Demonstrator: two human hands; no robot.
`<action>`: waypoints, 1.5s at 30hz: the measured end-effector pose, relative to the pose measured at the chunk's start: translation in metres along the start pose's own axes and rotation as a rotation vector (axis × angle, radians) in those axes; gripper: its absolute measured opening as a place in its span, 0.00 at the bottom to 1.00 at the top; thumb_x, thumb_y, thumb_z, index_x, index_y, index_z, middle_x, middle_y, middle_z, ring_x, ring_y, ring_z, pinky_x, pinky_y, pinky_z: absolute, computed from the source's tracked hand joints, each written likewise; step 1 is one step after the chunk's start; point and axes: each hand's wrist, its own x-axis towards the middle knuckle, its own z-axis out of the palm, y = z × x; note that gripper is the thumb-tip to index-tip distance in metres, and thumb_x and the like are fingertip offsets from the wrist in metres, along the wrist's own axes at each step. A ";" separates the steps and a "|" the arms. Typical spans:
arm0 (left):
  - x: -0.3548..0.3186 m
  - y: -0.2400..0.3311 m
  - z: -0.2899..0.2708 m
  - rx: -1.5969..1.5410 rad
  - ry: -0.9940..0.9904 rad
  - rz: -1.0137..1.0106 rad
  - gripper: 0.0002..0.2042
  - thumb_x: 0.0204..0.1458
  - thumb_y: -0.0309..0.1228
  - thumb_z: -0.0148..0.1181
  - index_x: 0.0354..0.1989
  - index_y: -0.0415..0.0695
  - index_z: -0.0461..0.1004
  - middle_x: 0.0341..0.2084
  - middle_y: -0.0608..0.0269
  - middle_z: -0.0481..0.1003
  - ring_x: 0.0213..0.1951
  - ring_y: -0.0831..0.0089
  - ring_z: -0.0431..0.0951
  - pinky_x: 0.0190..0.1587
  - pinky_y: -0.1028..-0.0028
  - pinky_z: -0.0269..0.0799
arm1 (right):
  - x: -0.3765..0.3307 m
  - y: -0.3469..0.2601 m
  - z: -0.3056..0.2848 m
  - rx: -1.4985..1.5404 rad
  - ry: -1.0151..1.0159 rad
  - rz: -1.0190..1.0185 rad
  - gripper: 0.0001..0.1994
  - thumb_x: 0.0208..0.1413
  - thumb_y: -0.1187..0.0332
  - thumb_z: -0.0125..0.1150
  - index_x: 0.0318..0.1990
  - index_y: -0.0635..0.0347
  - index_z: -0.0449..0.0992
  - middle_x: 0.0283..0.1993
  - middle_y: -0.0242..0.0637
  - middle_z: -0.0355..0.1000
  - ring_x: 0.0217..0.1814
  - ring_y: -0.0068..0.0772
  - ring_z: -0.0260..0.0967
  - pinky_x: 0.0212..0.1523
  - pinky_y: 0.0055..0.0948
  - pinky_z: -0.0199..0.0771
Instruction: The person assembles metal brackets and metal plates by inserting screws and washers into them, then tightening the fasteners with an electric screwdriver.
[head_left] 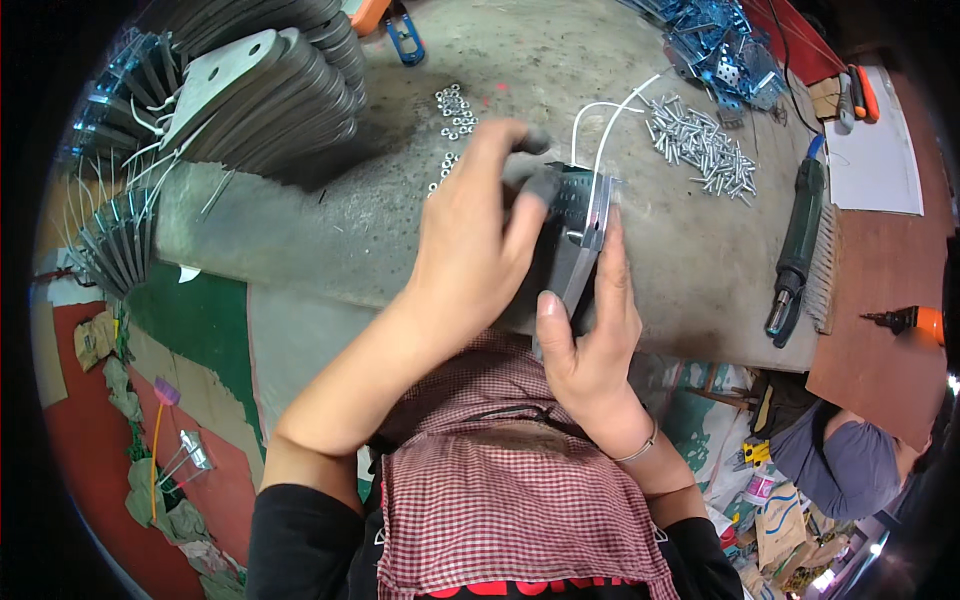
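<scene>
My right hand point(597, 350) grips a long dark grey metal plate point(572, 272), thumb on one side and fingers along the other. A perforated dark bracket point(575, 195) sits at the plate's far end, and a white wire point(612, 130) loops out beyond it. My left hand point(480, 215) is curled at the bracket's left side, its thumb and fingertips dark and slightly blurred. What those fingers hold, if anything, is hidden. Beyond the left hand lie loose small nuts point(455, 110). A pile of silver screws point(700, 145) rests right of the wire.
Grey plates point(285, 100) stand stacked at the far left of the worktable point(330, 235). Blue metal brackets point(725, 55) are heaped at the far right. A power screwdriver point(797, 240) lies near the right edge. An orange-handled tool point(865, 95) rests on white paper point(880, 150).
</scene>
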 end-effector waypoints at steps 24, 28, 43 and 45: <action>-0.037 -0.005 -0.010 0.183 -0.083 0.387 0.22 0.45 0.36 0.61 0.48 0.41 0.64 0.39 0.49 0.72 0.30 0.54 0.75 0.31 0.64 0.71 | 0.058 0.148 -0.201 -0.488 0.295 0.452 0.37 0.43 0.61 0.61 0.60 0.70 0.58 0.28 0.44 0.69 0.30 0.37 0.70 0.36 0.32 0.71; -0.033 -0.004 -0.005 0.245 -0.116 0.409 0.24 0.43 0.32 0.61 0.50 0.41 0.63 0.42 0.48 0.71 0.33 0.51 0.74 0.34 0.62 0.70 | 0.063 0.052 -0.139 0.952 0.527 0.505 0.30 0.51 0.59 0.57 0.57 0.68 0.58 0.34 0.33 0.62 0.30 0.24 0.62 0.32 0.22 0.68; -0.033 -0.017 -0.002 0.118 -0.029 0.480 0.23 0.44 0.35 0.62 0.48 0.40 0.64 0.38 0.49 0.71 0.31 0.53 0.73 0.32 0.64 0.69 | 0.052 0.054 -0.071 1.715 0.787 0.326 0.14 0.54 0.59 0.51 0.37 0.62 0.64 0.27 0.31 0.60 0.30 0.26 0.63 0.44 0.32 0.69; -0.032 -0.015 -0.004 0.126 -0.036 0.476 0.23 0.44 0.35 0.62 0.48 0.40 0.64 0.38 0.50 0.71 0.31 0.53 0.73 0.32 0.64 0.69 | 0.051 0.054 -0.069 1.714 0.772 0.314 0.14 0.54 0.59 0.51 0.36 0.61 0.64 0.26 0.30 0.61 0.30 0.25 0.63 0.43 0.30 0.70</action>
